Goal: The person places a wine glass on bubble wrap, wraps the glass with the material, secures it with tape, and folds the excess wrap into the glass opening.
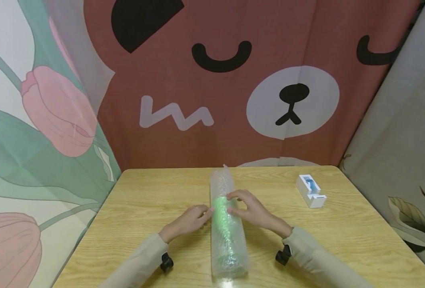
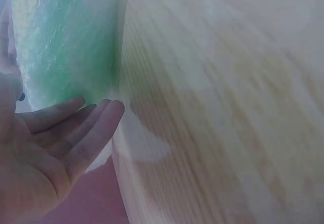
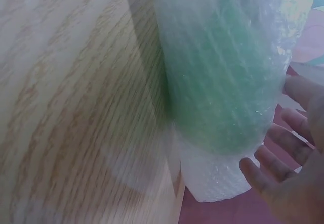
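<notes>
A long roll of clear bubble wrap (image 1: 230, 256) lies on the wooden table, pointing away from me. Through its layers shows a green object (image 1: 220, 216), its kind blurred by the wrap; in the right wrist view its far end looks rounded. My left hand (image 1: 190, 219) is at the roll's left side, fingertips at the wrap. In the left wrist view the fingers of that left hand (image 2: 76, 138) are extended and close together. My right hand (image 1: 253, 210) rests its fingertips on the roll's upper right side. The right wrist view shows this right hand (image 3: 293, 158) with spread, slightly bent fingers.
A white tape dispenser (image 1: 310, 192) with a blue roll stands at the back right of the table (image 1: 154, 192). Behind the table's far edge hangs a brown bear-print curtain (image 1: 176, 144). Flower-print fabric hangs at the left, leaf-print fabric at the right.
</notes>
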Tool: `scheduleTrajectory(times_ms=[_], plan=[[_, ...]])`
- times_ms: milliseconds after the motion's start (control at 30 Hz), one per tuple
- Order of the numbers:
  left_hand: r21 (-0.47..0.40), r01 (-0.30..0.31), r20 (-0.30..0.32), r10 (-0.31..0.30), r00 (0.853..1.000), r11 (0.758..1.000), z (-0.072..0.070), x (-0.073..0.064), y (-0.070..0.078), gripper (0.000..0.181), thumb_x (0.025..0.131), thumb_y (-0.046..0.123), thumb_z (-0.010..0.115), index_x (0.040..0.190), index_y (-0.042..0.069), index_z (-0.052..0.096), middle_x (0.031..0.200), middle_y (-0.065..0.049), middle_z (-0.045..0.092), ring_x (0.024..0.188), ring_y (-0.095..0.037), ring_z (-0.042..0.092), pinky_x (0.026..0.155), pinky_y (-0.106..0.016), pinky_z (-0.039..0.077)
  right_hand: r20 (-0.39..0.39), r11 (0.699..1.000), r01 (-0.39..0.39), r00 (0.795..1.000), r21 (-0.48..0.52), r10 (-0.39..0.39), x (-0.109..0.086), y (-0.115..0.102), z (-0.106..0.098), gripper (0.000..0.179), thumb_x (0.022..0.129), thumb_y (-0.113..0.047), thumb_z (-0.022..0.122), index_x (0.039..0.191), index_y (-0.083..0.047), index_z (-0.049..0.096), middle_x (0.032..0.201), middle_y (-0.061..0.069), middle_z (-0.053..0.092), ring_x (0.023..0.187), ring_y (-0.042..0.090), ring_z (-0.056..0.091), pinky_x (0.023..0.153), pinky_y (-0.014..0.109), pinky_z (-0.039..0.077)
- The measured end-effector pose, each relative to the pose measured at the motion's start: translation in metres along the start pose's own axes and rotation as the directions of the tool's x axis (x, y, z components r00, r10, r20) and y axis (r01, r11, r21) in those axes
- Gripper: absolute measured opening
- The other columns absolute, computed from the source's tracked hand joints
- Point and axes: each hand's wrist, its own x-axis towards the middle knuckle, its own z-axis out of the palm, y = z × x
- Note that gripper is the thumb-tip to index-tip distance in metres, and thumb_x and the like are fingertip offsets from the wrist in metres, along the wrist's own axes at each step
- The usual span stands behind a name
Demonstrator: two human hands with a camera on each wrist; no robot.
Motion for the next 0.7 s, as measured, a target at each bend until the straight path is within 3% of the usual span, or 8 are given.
scheduleTrajectory(times_ms=[233, 467, 700], plan=[[0.032, -0.011, 0.0, 0.011, 1.0, 0.999, 0.0046, -0.003, -0.003, 0.057, 0.109, 0.042, 0.034, 0.08, 0.003, 0.063, 0.067, 0.007, 0.051, 0.058, -0.005, 0.046, 0.059, -0.025, 0.044, 0.046, 1.0, -0.016, 0.999, -0.012, 0.017, -0.0016, -0.0023, 0.003, 0.035, 0.092, -0.018, 0.074, 0.121, -0.002, 0.062, 0.127, 0.011, 0.06, 0.118, 0.027, 0.052, 0.09, 0.055, 0.047], [0.052, -0.025, 0.018, 0.024, 1.0, 0.998, 0.0029, -0.0028, -0.0055, 0.049, 0.109, 0.042, 0.034, 0.097, 0.01, 0.069, 0.074, 0.003, 0.059, 0.067, -0.006, 0.054, 0.071, -0.028, 0.049, 0.052, 0.999, -0.02, 0.998, -0.027, 0.022, 0.0005, -0.0044, 0.0044, 0.034, 0.092, -0.019, 0.073, 0.119, -0.002, 0.062, 0.127, 0.012, 0.06, 0.117, 0.028, 0.051, 0.09, 0.056, 0.047], [0.051, -0.026, 0.014, 0.025, 1.0, 0.998, -0.0012, -0.0007, -0.0032, 0.05, 0.109, 0.042, 0.034, 0.104, 0.007, 0.069, 0.087, 0.001, 0.064, 0.08, -0.008, 0.058, 0.079, -0.034, 0.051, 0.042, 0.999, -0.017, 0.999, -0.047, 0.019, 0.0048, -0.0068, 0.0016, 0.032, 0.092, -0.019, 0.073, 0.119, -0.004, 0.062, 0.127, 0.01, 0.06, 0.117, 0.027, 0.051, 0.091, 0.053, 0.048]])
